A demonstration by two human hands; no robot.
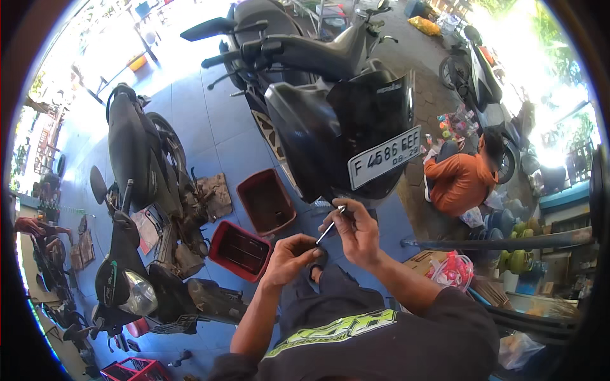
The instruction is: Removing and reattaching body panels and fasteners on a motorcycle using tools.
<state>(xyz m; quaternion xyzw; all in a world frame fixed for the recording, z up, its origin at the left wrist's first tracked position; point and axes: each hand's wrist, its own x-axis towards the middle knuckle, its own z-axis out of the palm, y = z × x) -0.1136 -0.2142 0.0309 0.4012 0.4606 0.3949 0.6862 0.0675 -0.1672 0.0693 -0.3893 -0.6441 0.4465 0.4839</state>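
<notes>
A slim, shiny metal rod (326, 233) with a rounded upper end slants between my two hands, in front of my body. Its upper part is pinched by the fingers of my right hand (358, 233). Down at the lower tip, the thumb and fingers of my left hand (291, 259) close together; whether a small piece sits between them is hidden. Just beyond my hands stands a black motorcycle (298, 120), its front panel and white number plate (384, 156) close to my right hand.
Two reddish bins, a brown one (242, 190) and a red one (215, 249), stand on the blue tiles left of my hands. A partly dismantled motorcycle (130, 149) is further left. At right, a person in orange (459, 181) crouches beyond a dark metal bar (508, 242).
</notes>
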